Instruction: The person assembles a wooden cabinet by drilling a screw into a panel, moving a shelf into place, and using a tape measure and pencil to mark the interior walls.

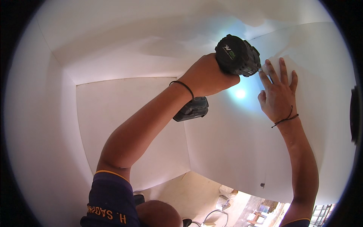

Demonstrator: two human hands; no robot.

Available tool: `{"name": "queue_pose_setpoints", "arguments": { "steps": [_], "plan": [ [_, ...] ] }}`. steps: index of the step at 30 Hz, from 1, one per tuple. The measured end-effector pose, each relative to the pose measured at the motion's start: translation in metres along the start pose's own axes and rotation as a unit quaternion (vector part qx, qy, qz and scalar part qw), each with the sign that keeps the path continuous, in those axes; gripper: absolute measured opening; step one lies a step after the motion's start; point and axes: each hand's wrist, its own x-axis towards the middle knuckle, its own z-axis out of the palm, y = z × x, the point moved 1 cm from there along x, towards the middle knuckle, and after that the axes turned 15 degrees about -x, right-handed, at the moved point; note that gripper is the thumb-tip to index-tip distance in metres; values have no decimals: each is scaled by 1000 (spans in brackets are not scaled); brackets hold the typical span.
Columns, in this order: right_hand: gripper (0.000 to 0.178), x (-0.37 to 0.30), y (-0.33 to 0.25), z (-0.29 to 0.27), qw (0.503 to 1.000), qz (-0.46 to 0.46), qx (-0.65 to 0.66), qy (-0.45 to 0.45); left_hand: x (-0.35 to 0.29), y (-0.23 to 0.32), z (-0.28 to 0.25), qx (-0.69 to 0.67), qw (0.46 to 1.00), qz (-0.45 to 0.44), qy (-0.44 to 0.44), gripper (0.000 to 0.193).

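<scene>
A black cordless drill [239,55], in the left hand [210,77], sits just left of the right hand [279,90], which rests on a flat white panel [230,147].

Left sleeve [109,195]: short, dark navy cloth, ending near the elbow
Left hem [112,173]: narrow orange piping
Sleeve lettering [107,214]: orange capitals, running across the cloth
Left wristband [185,87]: slim, black, plain
Right bracelet [286,119]: thin dark cord, knotted, with loose ends sticking out
Right sleeve [297,224]: edge only, dark with orange trim
Left hand [210,77], right hand [279,97]: bare
</scene>
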Motion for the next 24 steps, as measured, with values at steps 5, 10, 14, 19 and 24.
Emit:
{"name": "queue_pose_setpoints", "arguments": {
  "steps": [5, 10, 14, 19, 24],
  "plan": [
    [52, 1, 1, 1, 999, -2, -16, 39, 2, -2, -1, -3, 1000, 5, -8, 24],
    [53, 4, 0, -3, 1000, -1, -6, 1, 4, -2, -2, -9, 1000, 12, -7, 21],
    [51, 4, -1, -3, 1000, -1, -17, 24, 6, -7, -1, -26, 999, 23, 0, 19],
    [51, 5, -1, -2, 999, 0, -21, 28, 6, -5, -1, -29, 999, 13, 3, 19],
    [51, 5, -2, -2, 999, -3, -21, 41, 11, -7, -5, -1, 999, 37, -5, 26]
  ]
}}
